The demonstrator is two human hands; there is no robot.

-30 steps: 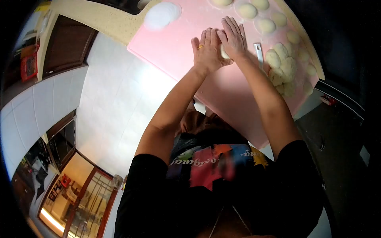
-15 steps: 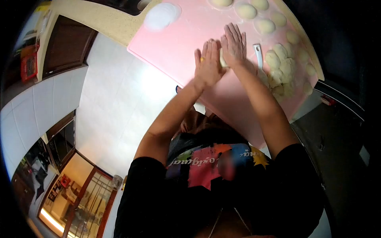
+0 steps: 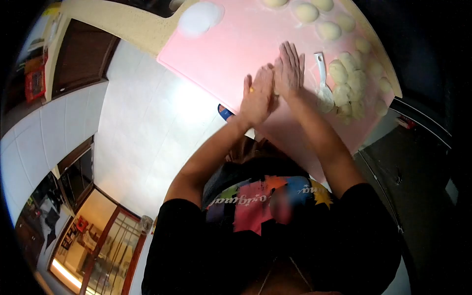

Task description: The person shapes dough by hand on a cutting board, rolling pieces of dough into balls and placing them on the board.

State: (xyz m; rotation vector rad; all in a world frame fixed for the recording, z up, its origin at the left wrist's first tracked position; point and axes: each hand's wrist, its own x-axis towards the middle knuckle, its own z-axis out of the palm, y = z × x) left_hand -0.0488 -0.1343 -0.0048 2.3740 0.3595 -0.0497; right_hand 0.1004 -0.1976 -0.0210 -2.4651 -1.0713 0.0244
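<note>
Both hands rest over the pink mat (image 3: 231, 59), palms turned toward each other around a piece of dough (image 3: 276, 92). Only a small part of this dough shows between them. My left hand (image 3: 257, 96), with a ring, has its fingers stretched out on the dough's left side. On the right side my right hand (image 3: 290, 71) lies with long, straight fingers. A white-handled scoop (image 3: 321, 71) lies to the right, its bowl beside a cluster of dough lumps (image 3: 356, 83).
Several round dough balls (image 3: 329, 30) sit along the mat's upper right. White flour (image 3: 200, 18) forms a patch at its upper left. The beige counter edge (image 3: 142, 32) runs beyond the mat. A blue slipper (image 3: 225, 112) shows below its left edge.
Both hands have moved down the mat toward the body, with the dough between them. More of the scoop's bowl is uncovered, and the blue slipper has come into view.
</note>
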